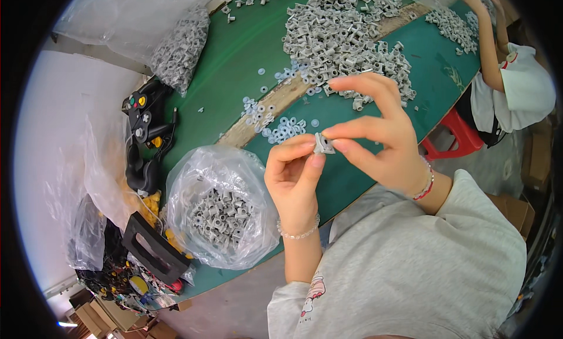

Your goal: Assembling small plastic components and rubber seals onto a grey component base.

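One grey part (pixel 324 144) is under examination, raised above the green worktop (pixel 229 75) and gripped from two sides. Step in hand, in my judgement: fingertip work on this single piece, fitting or checking; the view does not settle which. The next move calls for a steady hold on one side and fine, light pressure from the other. My left hand (pixel 294 184): thumb and forefinger clamped on the piece's left and lower sides, other fingers curled in. My right hand (pixel 392 141): thumb and forefinger nearly together, pinching its right edge; remaining fingers spread clear. Whether anything smaller sits beneath those fingertips, I cannot tell. Translucent discs (pixel 286 131) lie near, beyond my left hand; a large grey pile (pixel 331 40) lies farther off. A plastic bag (pixel 265 227) at left holds more.
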Tool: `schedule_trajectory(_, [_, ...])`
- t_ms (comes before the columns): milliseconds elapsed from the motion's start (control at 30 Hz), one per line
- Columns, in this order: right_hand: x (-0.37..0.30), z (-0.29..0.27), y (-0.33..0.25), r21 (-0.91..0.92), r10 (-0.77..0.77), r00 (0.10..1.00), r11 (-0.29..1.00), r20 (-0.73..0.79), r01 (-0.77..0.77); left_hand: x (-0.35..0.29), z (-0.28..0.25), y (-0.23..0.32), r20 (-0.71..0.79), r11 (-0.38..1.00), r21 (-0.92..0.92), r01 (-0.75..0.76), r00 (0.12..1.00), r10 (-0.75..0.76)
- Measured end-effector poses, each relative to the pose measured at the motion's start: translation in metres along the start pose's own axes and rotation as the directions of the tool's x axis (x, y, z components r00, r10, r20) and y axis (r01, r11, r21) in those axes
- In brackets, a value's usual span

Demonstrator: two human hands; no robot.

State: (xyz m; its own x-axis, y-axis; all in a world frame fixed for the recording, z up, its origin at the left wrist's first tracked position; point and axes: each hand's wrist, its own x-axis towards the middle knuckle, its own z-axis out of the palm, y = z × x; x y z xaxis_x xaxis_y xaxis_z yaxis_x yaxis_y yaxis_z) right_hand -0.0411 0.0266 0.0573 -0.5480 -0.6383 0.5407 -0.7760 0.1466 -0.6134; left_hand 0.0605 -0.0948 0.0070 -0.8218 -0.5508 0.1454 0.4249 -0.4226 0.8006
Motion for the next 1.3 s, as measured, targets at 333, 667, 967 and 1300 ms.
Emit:
schedule_trajectory(333, [0.003, 0.002, 0.003, -0.283, -0.388, 0.915, 0.87, 0.112, 0.404, -0.014, -0.003, 0.013, -0.097, 0.959, -0.276, 0.068, 0.99, -0.098])
schedule_trajectory(667, [0.012, 0.028, -0.009, 0.435, -0.281, 0.959, 0.86, -0.03, 0.265, -0.033, 0.002, 0.011, 0.233, 0.677, -0.657, 0.331, 0.944, -0.236])
schedule_trajectory(967, [0.011, 0.033, -0.015, 0.209, -0.42, 0.906, 0.891, 0.047, 0.402, -0.041, -0.005, 0.027, 0.119, 0.726, -0.633, 0.267, 0.961, -0.25])
schedule_trajectory(1300, [0.007, 0.045, -0.03, 0.246, -0.329, 0.931, 0.9, -0.16, 0.361, -0.044, -0.01, 0.039, 0.088, 0.785, -0.582, 0.212, 0.976, -0.199])
